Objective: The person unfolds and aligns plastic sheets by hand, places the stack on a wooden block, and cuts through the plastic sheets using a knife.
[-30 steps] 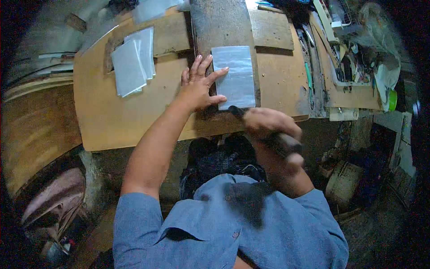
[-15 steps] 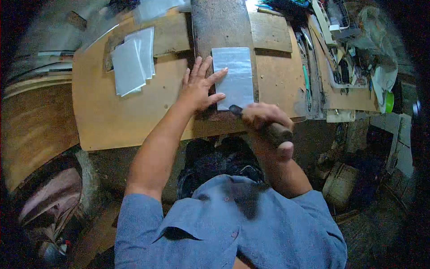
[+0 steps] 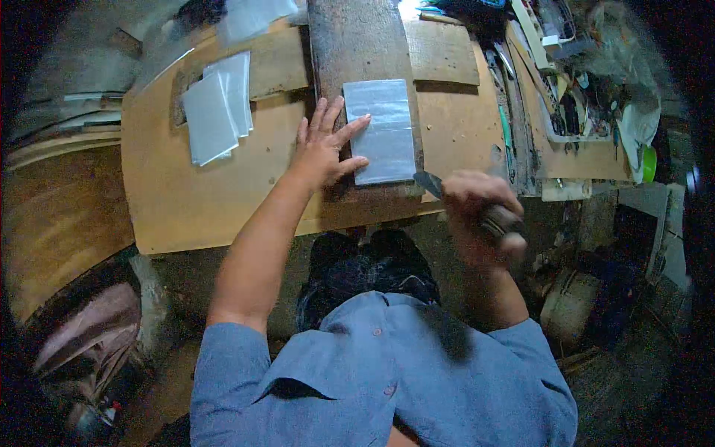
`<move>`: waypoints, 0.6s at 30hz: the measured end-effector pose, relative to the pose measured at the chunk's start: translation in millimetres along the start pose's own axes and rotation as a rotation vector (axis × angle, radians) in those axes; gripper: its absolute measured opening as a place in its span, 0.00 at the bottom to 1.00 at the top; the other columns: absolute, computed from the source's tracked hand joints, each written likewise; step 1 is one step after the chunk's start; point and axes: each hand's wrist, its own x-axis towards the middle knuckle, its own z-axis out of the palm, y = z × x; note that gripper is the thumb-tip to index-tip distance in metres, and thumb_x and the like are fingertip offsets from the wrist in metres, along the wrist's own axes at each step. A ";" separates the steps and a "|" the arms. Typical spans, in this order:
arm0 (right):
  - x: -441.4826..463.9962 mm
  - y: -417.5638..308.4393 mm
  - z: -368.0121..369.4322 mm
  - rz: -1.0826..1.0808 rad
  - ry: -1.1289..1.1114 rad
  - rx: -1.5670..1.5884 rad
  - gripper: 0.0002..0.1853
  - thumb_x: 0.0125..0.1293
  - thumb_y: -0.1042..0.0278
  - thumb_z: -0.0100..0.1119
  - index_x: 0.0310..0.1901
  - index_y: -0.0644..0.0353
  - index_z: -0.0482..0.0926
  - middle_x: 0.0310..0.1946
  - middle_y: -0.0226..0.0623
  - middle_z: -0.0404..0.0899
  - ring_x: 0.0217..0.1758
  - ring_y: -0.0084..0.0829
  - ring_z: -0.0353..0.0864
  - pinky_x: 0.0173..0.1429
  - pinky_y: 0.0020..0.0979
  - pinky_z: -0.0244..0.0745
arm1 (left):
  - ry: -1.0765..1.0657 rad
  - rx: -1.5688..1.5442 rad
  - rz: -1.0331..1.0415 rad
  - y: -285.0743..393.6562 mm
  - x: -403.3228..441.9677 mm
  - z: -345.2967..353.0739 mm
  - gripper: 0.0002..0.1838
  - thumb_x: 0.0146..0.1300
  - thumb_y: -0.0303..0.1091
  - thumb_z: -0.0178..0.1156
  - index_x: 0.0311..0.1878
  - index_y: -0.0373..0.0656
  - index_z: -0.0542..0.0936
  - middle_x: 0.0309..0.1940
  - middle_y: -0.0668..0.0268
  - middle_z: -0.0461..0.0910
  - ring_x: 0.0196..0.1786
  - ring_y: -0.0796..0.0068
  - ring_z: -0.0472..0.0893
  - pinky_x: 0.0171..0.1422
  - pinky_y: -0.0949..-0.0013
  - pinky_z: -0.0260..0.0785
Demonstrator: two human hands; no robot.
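A stack of clear plastic bags [image 3: 387, 145] lies flat on a dark wooden board [image 3: 365, 45] that crosses the table. My left hand [image 3: 324, 149] rests spread at the stack's left edge, with its thumb and forefinger on the plastic. In my right hand [image 3: 480, 205], fingers wrapped, is a knife [image 3: 427, 183] with a short dark blade and a thick handle. The blade tip is at the lower right corner of the stack; whether it touches cannot be made out. Motion blurs my right hand.
More plastic sheets [image 3: 211, 119] lie fanned out on the left of the tan tabletop [image 3: 186, 216]. On the right are a tray of tools [image 3: 577, 123], a teal-handled tool [image 3: 506, 134] and a green roll [image 3: 649, 164]. The table's front edge runs before my lap.
My right hand has moved right with the knife, along the stack's near edge to its lower right corner. My left hand stays on the plastic. The view has shifted slightly.
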 end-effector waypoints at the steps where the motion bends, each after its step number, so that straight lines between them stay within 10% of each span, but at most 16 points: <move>1: 2.5 3.3 0.1 -0.011 -0.028 0.030 0.36 0.52 0.30 0.57 0.37 0.64 0.71 0.30 0.35 0.66 0.32 0.33 0.63 0.42 0.36 0.61 | -0.012 0.006 -0.004 0.2 -0.2 -1.9 0.40 0.48 0.59 0.64 0.66 0.81 0.60 0.74 0.66 0.42 0.76 0.58 0.36 0.74 0.41 0.32; 18: 18.2 -5.9 24.5 -0.011 -0.057 0.020 0.37 0.54 0.25 0.51 0.33 0.62 0.69 0.25 0.36 0.69 0.29 0.34 0.69 0.38 0.38 0.68 | 0.167 0.019 -0.026 101.6 -87.8 74.8 0.45 0.52 0.58 0.60 0.68 0.44 0.60 0.71 0.60 0.53 0.73 0.61 0.49 0.73 0.46 0.31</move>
